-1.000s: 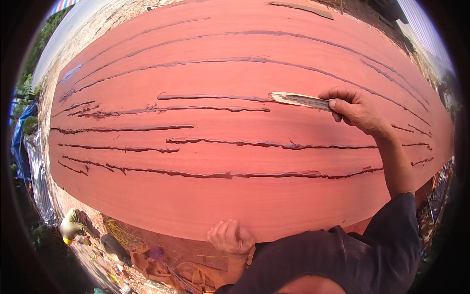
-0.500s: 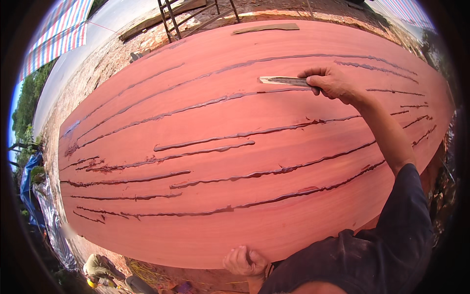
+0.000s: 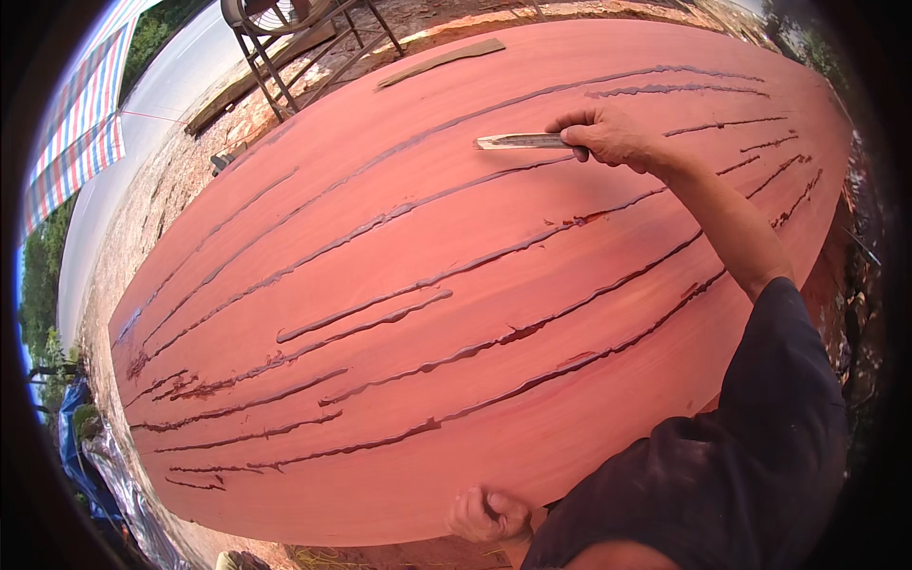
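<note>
A large reddish wooden slab (image 3: 380, 223) stretches out before me, its edges bowed by the lens. Long dark red-brown lines of what looks like thick paste (image 3: 418, 285) run along it, some smooth, some ragged. Over its far half, my right hand (image 3: 608, 141) pinches a thin, flat strip of wood (image 3: 521, 142), whose pale tip points left and lies close to one of these lines. Whether the tip touches the slab I cannot tell. My left hand (image 3: 486, 513) is by the near edge, fingers curled in a loose fist with nothing visible in it.
A narrow wooden stick (image 3: 442, 64) lies on the slab's far side. Beyond it stands a rusty metal frame with a round fan (image 3: 275, 17). A striped tarp (image 3: 81, 133) hangs at the left, above blue and silvery sheeting (image 3: 90, 456).
My view has turned, so the slab looks more tilted and the fan has come into sight. The person at lower left has mostly dropped out of view. My right hand still holds the wooden strip.
</note>
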